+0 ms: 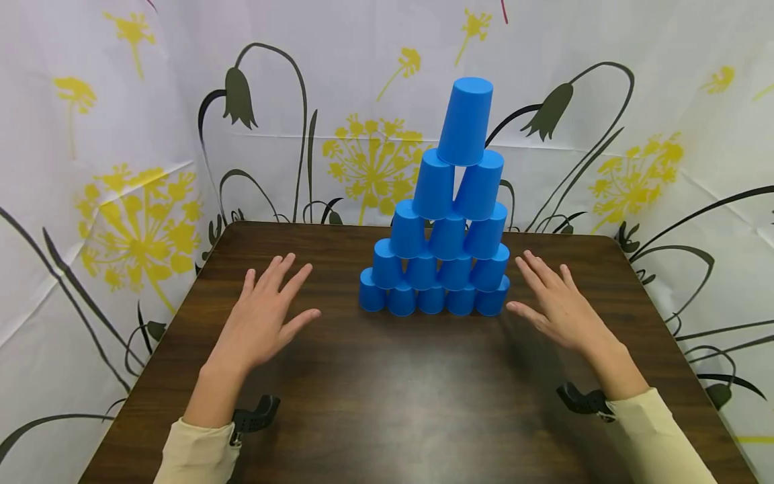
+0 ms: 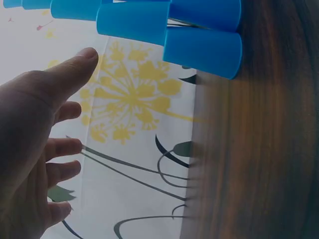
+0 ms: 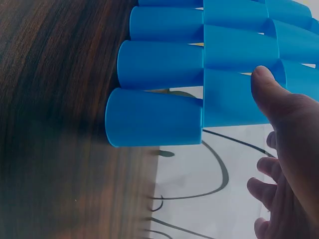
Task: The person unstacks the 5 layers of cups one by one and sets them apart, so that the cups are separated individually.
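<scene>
A pyramid of upside-down blue cups (image 1: 447,236) stands on the dark wooden table, in several rows that narrow to a single top cup (image 1: 465,124). To its left, my left hand (image 1: 260,319) is held over the table with fingers spread and nothing in it. My right hand (image 1: 562,306) is nearer the stack, just off its lower right side, fingers extended and also holding nothing. In the right wrist view, the thumb (image 3: 271,92) overlaps a second-row cup (image 3: 234,99). The left wrist view shows the bottom-row end cup (image 2: 202,52) beyond the left hand.
The dark brown table (image 1: 399,403) reaches back to a white curtain (image 1: 363,40) printed with yellow and grey-green flowers, which hangs behind and along both sides. A black strap mount (image 1: 256,413) sits on the left wrist, and another black mount (image 1: 580,398) on the right wrist.
</scene>
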`<state>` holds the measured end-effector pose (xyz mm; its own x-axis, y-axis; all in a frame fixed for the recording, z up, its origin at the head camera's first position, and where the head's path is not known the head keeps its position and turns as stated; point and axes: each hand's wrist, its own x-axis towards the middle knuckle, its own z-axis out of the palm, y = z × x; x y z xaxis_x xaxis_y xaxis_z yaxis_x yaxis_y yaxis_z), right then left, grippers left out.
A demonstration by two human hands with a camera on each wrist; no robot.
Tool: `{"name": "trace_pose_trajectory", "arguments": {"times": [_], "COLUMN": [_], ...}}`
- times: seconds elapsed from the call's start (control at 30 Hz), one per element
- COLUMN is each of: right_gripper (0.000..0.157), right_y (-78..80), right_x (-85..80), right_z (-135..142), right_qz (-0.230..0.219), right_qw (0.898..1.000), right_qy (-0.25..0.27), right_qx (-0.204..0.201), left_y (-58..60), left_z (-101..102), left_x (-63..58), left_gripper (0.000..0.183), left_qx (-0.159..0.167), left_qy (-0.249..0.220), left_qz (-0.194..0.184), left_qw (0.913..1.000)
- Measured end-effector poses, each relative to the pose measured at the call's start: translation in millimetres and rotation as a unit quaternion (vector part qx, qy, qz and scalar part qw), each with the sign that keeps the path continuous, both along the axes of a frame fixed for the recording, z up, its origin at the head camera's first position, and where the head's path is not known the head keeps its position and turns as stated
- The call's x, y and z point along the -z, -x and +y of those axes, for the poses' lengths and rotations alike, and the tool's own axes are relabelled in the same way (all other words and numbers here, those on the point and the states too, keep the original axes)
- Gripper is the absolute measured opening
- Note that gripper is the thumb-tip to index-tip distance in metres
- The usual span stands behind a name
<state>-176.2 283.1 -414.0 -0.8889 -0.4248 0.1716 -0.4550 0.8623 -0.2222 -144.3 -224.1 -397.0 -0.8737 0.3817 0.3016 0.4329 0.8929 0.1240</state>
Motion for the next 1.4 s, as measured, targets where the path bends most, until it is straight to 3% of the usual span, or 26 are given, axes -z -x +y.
{"name": "trace_pose_trajectory", "arguments": {"times": [0.23,0.33,0.47,0.6,0.7,0.77,0.87,1.1,1.4], "right_gripper": [0.089,0.090,0.090,0.090,0.089,0.088,0.087,0.080,0.074], "right_y": [6.4,10.2,16.4,21.6,24.6,26.2,28.3,30.9,32.6], "right_x": [9.9,19.9,36.3,50.6,59.9,65.1,72.2,79.2,87.0], "right_z": [-1.5,-2.3,-4.2,-7.8,-11.0,-13.1,-16.2,-23.0,-25.4], "right_qz": [-0.024,-0.045,-0.080,-0.095,-0.101,-0.101,-0.104,-0.102,-0.105], "right_qw": [0.999,0.996,0.990,0.983,0.978,0.975,0.973,0.961,0.955], "right_qy": [0.046,0.077,0.115,0.151,0.176,0.188,0.200,0.240,0.258], "right_qx": [0.008,0.016,0.032,0.047,0.049,0.052,0.059,0.092,0.102], "left_y": [11.6,18.1,29.6,43.6,54.2,61.5,73.9,102.8,116.0], "left_z": [12.8,26.1,52.6,84.1,107.8,123.4,144.8,183.2,206.1], "left_x": [-20.1,-39.3,-76.1,-116.7,-142.3,-156.2,-172.2,-190.9,-187.9], "left_gripper": [0.074,0.071,0.064,0.057,0.056,0.058,0.063,0.080,0.076], "left_qx": [0.033,0.053,0.095,0.154,0.190,0.201,0.201,0.192,0.185], "left_qy": [-0.043,-0.076,-0.157,-0.247,-0.285,-0.295,-0.299,-0.301,-0.312], "left_qz": [0.063,0.108,0.150,0.142,0.124,0.110,0.087,0.035,0.026], "left_qw": [0.9966,0.9898,0.9714,0.9461,0.9314,0.9276,0.9286,0.9334,0.9316]}}
